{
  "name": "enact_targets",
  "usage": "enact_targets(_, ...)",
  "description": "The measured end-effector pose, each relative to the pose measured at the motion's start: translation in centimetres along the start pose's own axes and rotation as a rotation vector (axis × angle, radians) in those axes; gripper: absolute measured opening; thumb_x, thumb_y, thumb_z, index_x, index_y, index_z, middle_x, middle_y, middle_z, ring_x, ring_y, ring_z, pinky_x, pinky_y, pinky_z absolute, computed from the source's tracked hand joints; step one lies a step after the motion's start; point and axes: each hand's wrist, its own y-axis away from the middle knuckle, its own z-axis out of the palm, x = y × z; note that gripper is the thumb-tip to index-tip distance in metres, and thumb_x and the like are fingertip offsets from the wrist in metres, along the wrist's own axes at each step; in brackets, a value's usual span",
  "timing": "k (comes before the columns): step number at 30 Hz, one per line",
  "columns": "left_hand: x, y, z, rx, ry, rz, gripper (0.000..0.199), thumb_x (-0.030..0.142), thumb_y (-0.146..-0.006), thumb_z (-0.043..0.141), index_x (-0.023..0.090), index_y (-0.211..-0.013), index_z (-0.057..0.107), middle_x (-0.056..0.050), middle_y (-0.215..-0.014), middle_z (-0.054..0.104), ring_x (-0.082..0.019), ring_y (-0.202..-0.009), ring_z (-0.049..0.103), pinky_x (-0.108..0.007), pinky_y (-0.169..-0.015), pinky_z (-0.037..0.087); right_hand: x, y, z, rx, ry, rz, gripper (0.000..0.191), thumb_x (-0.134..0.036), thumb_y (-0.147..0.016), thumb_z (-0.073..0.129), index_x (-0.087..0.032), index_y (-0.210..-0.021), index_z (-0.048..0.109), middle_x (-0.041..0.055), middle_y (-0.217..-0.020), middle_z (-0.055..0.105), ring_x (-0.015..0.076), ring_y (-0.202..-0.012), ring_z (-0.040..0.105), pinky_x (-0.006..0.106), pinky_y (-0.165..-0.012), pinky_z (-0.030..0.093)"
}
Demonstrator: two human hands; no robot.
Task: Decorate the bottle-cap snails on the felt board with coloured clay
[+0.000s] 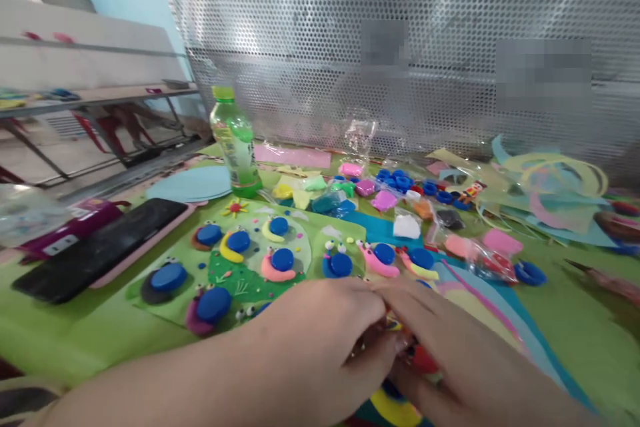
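My left hand [333,340] and my right hand [445,333] meet at the lower middle, fingers curled together around something small, mostly hidden, with red and yellow bits showing between them. Beyond my left hand lies a green sheet [300,287] bearing several clay snails with blue bottle-cap shells, among them a pink snail [277,273] and a yellow one [231,248]. Another pink snail [379,267] sits just past my fingertips. Under my hands, part of a yellow clay piece [395,410] shows.
A green bottle [235,147] stands behind the snails. At left lie a black phone [100,250] and a purple pouch [75,227]. Clay packets, blue caps [400,180] and paper strips [550,180] spread across the back and right. A perforated metal panel [310,47] rises behind.
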Motion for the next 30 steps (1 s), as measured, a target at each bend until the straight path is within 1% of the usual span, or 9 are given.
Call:
enact_targets(3, -0.2, 0.6, -0.8, -0.068, -0.112, -0.026, 0.019, 0.02, -0.085, 0.042, 0.017, -0.066, 0.047, 0.002, -0.068, 0.056, -0.012, -0.061, 0.052, -0.022, -0.052, 0.033, 0.0, -0.3, 1.3, -0.007, 0.023, -0.035, 0.019, -0.011, -0.077, 0.051, -0.019, -0.094, 0.05, 0.0023, -0.097, 0.057, 0.0159, -0.094, 0.055, 0.024, -0.081, 0.047)
enact_targets(5, -0.3, 1.0, -1.6, -0.067, -0.15, -0.016, 0.02, 0.018, -0.084, 0.043, 0.017, -0.064, 0.045, 0.002, -0.069, 0.057, -0.012, -0.062, 0.052, -0.022, -0.053, 0.034, 0.2, -0.4, 2.0, 0.041, 0.076, -0.094, 0.018, -0.014, -0.078, 0.049, -0.019, -0.096, 0.05, 0.0032, -0.098, 0.057, 0.0172, -0.093, 0.055, 0.026, -0.079, 0.049)
enact_targets(8, -0.4, 1.6, -2.9, -0.086, -0.124, -0.027, 0.026, 0.02, -0.085, 0.042, 0.016, -0.059, 0.04, 0.003, -0.066, 0.056, -0.011, -0.061, 0.051, -0.021, -0.054, 0.034, 0.1, -0.8, 2.7, 0.188, 0.175, -0.207, 0.01, -0.016, -0.081, 0.045, -0.018, -0.091, 0.049, 0.004, -0.088, 0.059, 0.0179, -0.083, 0.058, 0.026, -0.071, 0.05)
enact_targets(11, -0.6, 2.0, -4.1, -0.15, -0.004, -0.001, 0.026, 0.018, -0.086, 0.042, 0.016, -0.06, 0.045, 0.001, -0.07, 0.058, -0.011, -0.067, 0.054, -0.021, -0.059, 0.037, -0.4, -1.3, 3.2, 0.333, 0.245, -0.29, 0.008, -0.018, -0.086, 0.042, -0.017, -0.086, 0.05, 0.004, -0.08, 0.059, 0.0174, -0.075, 0.059, 0.026, -0.065, 0.048)
enact_targets(14, -1.2, 2.4, -4.9, -0.233, 0.124, 0.044, 0.025, 0.014, -0.087, 0.043, 0.016, -0.065, 0.054, 0.0, -0.066, 0.057, -0.011, -0.067, 0.056, -0.02, -0.063, 0.04, -1.4, -1.7, 3.4, 0.426, 0.276, -0.281, 0.016, -0.022, -0.089, 0.041, -0.017, -0.081, 0.053, 0.0047, -0.077, 0.06, 0.0183, -0.071, 0.058, 0.029, -0.064, 0.046)
enact_targets(18, -2.6, 2.4, -5.2, -0.357, 0.316, 0.037, 0.018, 0.021, -0.088, 0.049, 0.017, -0.078, 0.064, 0.002, -0.061, 0.053, -0.009, -0.055, 0.055, -0.019, -0.061, 0.042, -2.1, -1.8, 3.6, 0.488, 0.251, -0.229, 0.025, -0.031, -0.092, 0.043, -0.016, -0.077, 0.056, 0.0037, -0.076, 0.059, 0.0191, -0.072, 0.057, 0.032, -0.069, 0.043)
enact_targets(22, -3.7, 2.0, -4.9, -0.296, 0.422, -0.05, 0.013, 0.028, -0.083, 0.058, 0.017, -0.077, 0.06, 0.004, -0.063, 0.055, -0.005, -0.045, 0.053, -0.014, -0.047, 0.036, -2.1, -1.6, 3.7, 0.47, 0.237, -0.187, 0.018, -0.031, -0.09, 0.05, -0.015, -0.083, 0.057, 0.004, -0.08, 0.059, 0.0205, -0.081, 0.055, 0.033, -0.076, 0.039)
enact_targets(25, -3.8, 1.9, -4.6, -0.252, 0.402, -0.068, 0.02, 0.036, -0.084, 0.057, 0.017, -0.077, 0.06, 0.002, -0.064, 0.059, -0.006, -0.046, 0.053, -0.016, -0.043, 0.032, -2.1, -1.6, 3.8, 0.516, 0.226, -0.181, 0.014, -0.028, -0.088, 0.054, -0.015, -0.085, 0.057, 0.0042, -0.082, 0.06, 0.0201, -0.083, 0.054, 0.033, -0.08, 0.037)
enact_targets(30, -3.0, 2.2, -4.6, -0.306, 0.235, 0.033, 0.039, 0.04, -0.092, 0.039, 0.016, -0.068, 0.056, 0.0, -0.067, 0.06, -0.007, -0.046, 0.049, -0.019, -0.051, 0.037, -2.4, -1.9, 3.9, 0.58, 0.25, -0.171, 0.013, -0.025, -0.086, 0.055, -0.014, -0.08, 0.057, 0.0038, -0.077, 0.061, 0.0198, -0.079, 0.055, 0.034, -0.08, 0.036)
